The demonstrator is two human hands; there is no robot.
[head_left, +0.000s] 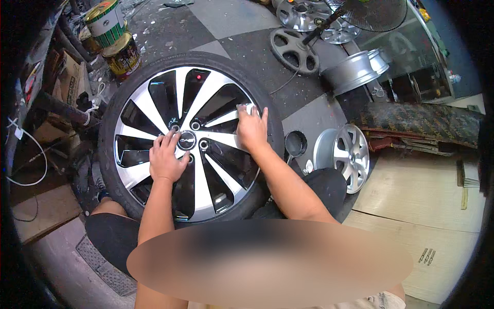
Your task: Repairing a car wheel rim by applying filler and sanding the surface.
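An alloy wheel [203, 198] with bright silver spokes and black pockets lies face up in front of me, fitted with a black tyre [109, 139]. My left hand [168, 154] lies on the spokes beside the round black centre cap [187, 140], fingers spread, fingertips close to the bolt holes. On the right side of the wheel, my right hand [252, 129] rests with its fingers apart and bent, the tips at the outer end of a spoke near the rim. Nothing can be made out in either hand. A small red light spot shows in an upper pocket.
Two stacked paint cans [121, 54] stand at the far left. Several loose rims lie right, including a silver wheel [351, 158] near my knee and a bare rim [350, 72]. A fan [373, 15] stands at the back. Cardboard sheets [411, 206] cover the right floor.
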